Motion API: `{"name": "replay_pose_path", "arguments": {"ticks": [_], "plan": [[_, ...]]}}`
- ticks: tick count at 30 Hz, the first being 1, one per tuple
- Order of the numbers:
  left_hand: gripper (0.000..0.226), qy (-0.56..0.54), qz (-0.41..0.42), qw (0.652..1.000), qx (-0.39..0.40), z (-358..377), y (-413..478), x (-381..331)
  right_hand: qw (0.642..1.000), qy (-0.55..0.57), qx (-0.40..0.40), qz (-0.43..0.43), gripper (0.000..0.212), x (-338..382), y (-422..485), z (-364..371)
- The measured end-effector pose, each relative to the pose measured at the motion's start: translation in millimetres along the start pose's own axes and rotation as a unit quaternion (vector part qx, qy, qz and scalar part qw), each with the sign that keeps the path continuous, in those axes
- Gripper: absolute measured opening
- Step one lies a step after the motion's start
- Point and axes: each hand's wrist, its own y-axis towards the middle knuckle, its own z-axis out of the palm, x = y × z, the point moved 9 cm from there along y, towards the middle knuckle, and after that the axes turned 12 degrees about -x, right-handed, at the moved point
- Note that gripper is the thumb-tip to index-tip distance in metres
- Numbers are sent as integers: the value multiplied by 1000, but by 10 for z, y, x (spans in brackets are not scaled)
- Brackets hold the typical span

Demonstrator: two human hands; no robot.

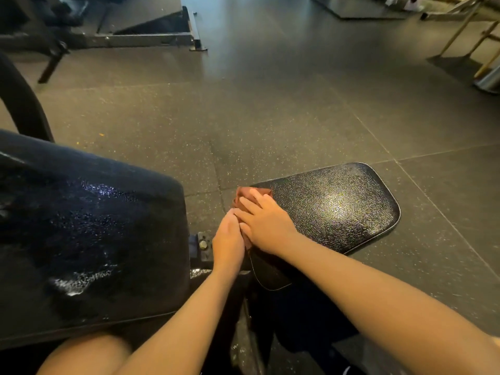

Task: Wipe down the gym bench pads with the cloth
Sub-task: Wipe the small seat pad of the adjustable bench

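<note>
A black textured seat pad (332, 207) lies low at centre right. A larger black back pad (89, 228) rises at the left, its surface glistening wet in patches. A reddish-brown cloth (243, 192) lies on the seat pad's left end. My right hand (263, 221) lies flat on the cloth with its fingers straight, pressing it down. My left hand (228, 239) is beside it at the pad's left edge, touching the cloth's near side; whether its fingers grip the cloth is hidden.
A metal hinge bracket with a bolt (202, 244) joins the two pads. Speckled rubber floor tiles (270, 109) surround the bench. A dark machine frame (151, 36) stands at the back left, and tan metal legs (465, 25) at the back right.
</note>
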Motion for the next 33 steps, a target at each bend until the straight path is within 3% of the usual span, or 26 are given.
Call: {"name": "replay_pose_path", "arguments": {"ticks": [2, 5, 9, 11, 14, 17, 21, 23, 26, 29, 33], "plan": [[43, 63, 67, 995, 35, 63, -76, -87, 999, -22, -24, 36, 46, -242, 4, -113], [43, 105, 126, 985, 60, 112, -165, -228, 983, -10, -63, 171, 49, -556, -61, -225], [35, 148, 223, 963, 30, 86, -264, -323, 993, -16, -47, 107, 58, -93, -313, -92], [39, 188, 251, 948, 49, 165, -363, -368, 995, -40, -43, 83, 53, -252, -410, -178], [45, 294, 293, 905, 95, 341, -557, -430, 978, -43, -74, 191, 49, -815, -616, -462], [48, 316, 301, 894, 103, 350, -547, -357, 959, -33, -105, 260, 52, -848, -760, -519], [43, 261, 309, 910, 86, 385, -589, -371, 986, -18, -80, 148, 50, -252, -770, -288], [44, 263, 319, 906, 90, 399, -665, -396, 988, -14, -84, 129, 47, -367, -874, -360], [50, 320, 323, 883, 120, 407, -706, -348, 963, -15, -155, 218, 39, -900, -1069, -639], [49, 307, 318, 888, 129, 456, -725, -393, 943, -4, -164, 291, 40, -1010, -1114, -671], [26, 238, 338, 903, 117, 654, -752, -619, 977, 37, -148, 148, 41, -627, -1006, -592]]}}
